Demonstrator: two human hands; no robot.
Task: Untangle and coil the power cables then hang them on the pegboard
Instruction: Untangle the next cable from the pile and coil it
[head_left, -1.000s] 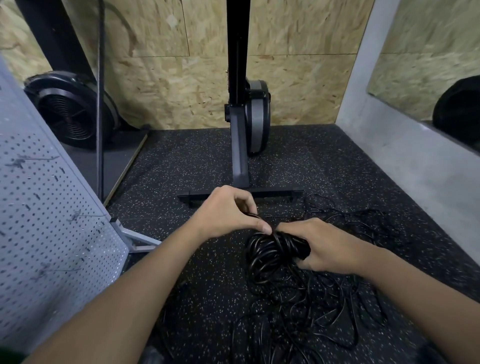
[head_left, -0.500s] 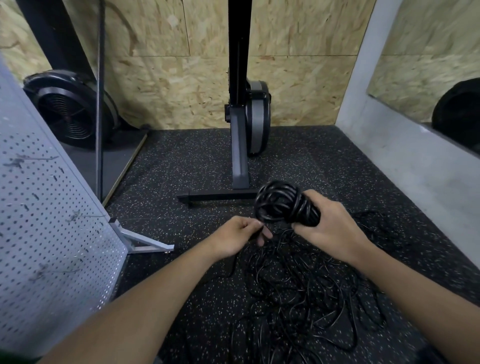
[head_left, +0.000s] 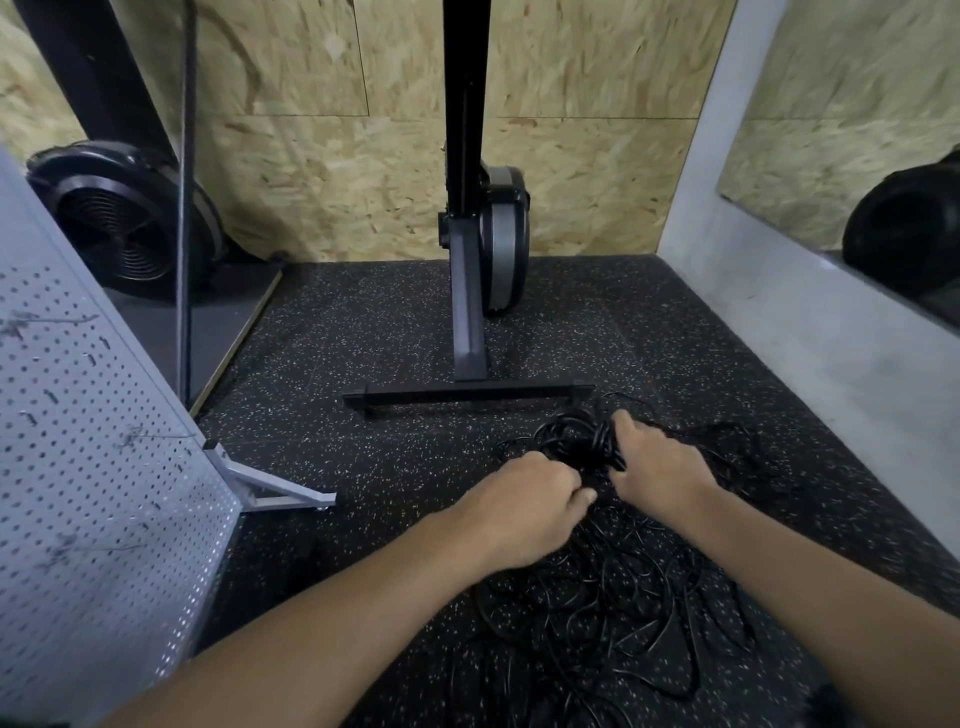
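A view is given from above, looking down along two bare forearms to a dark speckled rubber floor (head_left: 363, 338). Just right of the frame's centre, a small coiled bundle (head_left: 569, 441) of black power cable is gripped by the right hand (head_left: 660, 467), whose fingers and thumb are curled round it low over the floor. Just beside it, slightly lower and to the left, the left hand (head_left: 524, 499) is seen with its fingers curled into a loose fist against the cable. Whether a strand is pinched inside cannot be told, as the hand is blurred. Below and around both hands, across the lower right of the frame, a large loose tangle (head_left: 613, 613) of the same black cable is spread in overlapping loops on the floor. Along the left edge a grey perforated pegboard (head_left: 88, 467) is stood on a metal foot, and its thin wire hooks (head_left: 52, 319) are seen bare, with no cable on them. An upright exercise machine (head_left: 467, 312) is placed against the chipboard wall at upper centre. The task is judged to be at an early stage: a first short length has been wound. Most of the cable is left to be freed and coiled, and nothing has yet been hung.
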